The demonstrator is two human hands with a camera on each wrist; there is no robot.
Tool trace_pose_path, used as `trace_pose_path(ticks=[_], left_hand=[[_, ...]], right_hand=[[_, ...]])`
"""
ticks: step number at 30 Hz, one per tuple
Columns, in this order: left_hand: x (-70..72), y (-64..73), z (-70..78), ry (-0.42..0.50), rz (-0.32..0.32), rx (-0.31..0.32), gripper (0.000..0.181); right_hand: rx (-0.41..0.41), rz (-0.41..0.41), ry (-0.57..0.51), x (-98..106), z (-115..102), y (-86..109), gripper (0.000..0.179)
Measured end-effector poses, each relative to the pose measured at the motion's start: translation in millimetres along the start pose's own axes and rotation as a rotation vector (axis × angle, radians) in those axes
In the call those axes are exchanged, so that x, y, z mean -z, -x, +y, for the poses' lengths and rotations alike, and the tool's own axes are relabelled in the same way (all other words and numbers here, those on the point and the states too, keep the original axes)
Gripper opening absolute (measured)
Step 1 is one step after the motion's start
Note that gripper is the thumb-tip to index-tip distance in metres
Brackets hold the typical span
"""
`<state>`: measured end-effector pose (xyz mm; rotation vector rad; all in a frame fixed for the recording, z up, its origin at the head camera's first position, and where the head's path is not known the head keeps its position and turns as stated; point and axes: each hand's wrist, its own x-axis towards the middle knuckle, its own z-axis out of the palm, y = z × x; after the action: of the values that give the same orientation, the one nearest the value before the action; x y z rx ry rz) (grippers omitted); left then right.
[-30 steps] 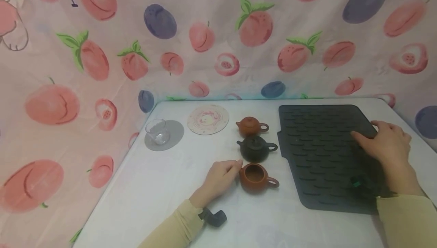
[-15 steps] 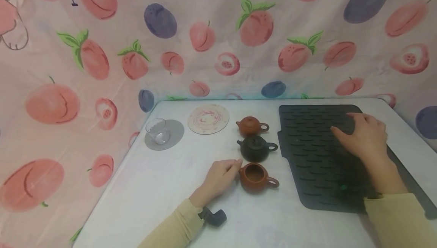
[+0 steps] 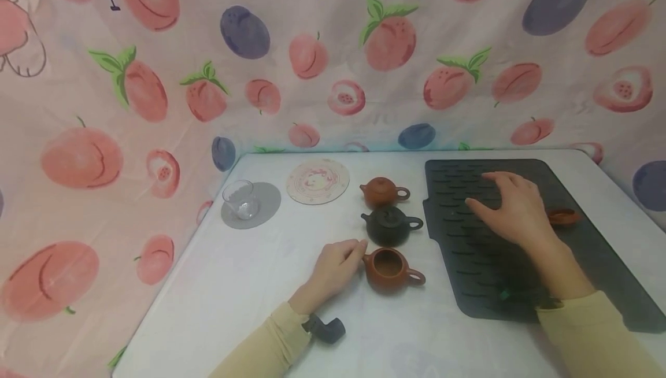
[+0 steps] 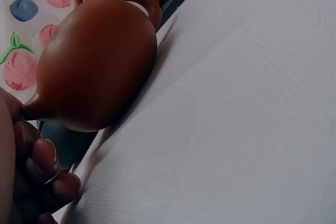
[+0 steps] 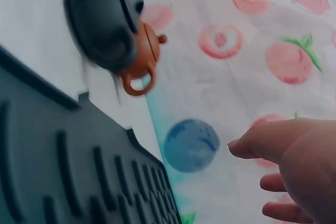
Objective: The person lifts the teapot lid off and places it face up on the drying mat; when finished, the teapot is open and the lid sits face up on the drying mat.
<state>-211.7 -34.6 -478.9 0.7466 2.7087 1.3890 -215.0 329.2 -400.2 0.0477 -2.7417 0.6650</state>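
My left hand (image 3: 333, 269) pinches the spout of a lidless reddish-brown teapot (image 3: 386, 285), which sits on the white table with its handle to the right. In the left wrist view the teapot (image 4: 100, 64) looms close, its spout between my thumb and curled fingers. My right hand (image 3: 515, 207) hovers over a black ridged mat (image 3: 458, 251), fingers spread and holding nothing. A small reddish-brown piece, seemingly a teapot lid (image 3: 564, 217), lies on the mat behind that hand. Just beyond the lidless teapot stands a black teapot (image 3: 387, 226), and behind it a smaller orange-brown teapot (image 3: 380, 192).
A clear glass cup (image 3: 241, 200) stands on a grey round coaster (image 3: 267, 199) at the far left. Beside it lies a patterned round coaster (image 3: 317, 181). A fruit-printed cloth (image 3: 333, 31) hangs behind the table.
My right hand has travelled left across the mat from its right edge, bringing the lid-like piece into sight. My left hand has stayed at the teapot's spout.
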Motion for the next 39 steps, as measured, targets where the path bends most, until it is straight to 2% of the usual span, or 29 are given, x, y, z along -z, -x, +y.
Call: trace_pose_path(ticks=[7,15,22,26,31,39], left_hand=[[-1.4,-2.1,-0.3,0.011,0.011,0.007,0.035],[-3.8,-2.4,0.8,0.029,0.026,0.03,0.035],[-2.2,-6.1,3.6,0.082,0.049,0.029,0.025],[-0.2,-11.0,3.5,0.092,0.044,0.038,0.025],[1.4,-18.0,4.2,0.112,0.026,0.085,0.029],[-0.7,-42.1,0.6,0.1,0.086,0.145,0.041]], right_hand=[[0.016,-0.121,-0.061,-13.9,-14.5,2.8,0.068],[0.039,-0.177,-0.092,-20.8,-26.8,5.8,0.067],[0.086,-0.239,-0.124,-25.4,-44.1,5.3,0.069],[0.097,-0.252,-0.144,-30.4,-54.0,2.9,0.067],[0.114,-0.267,-0.165,-37.1,-63.1,-1.8,0.058],[0.166,-0.274,-0.184,-53.2,-87.5,-9.3,0.046]])
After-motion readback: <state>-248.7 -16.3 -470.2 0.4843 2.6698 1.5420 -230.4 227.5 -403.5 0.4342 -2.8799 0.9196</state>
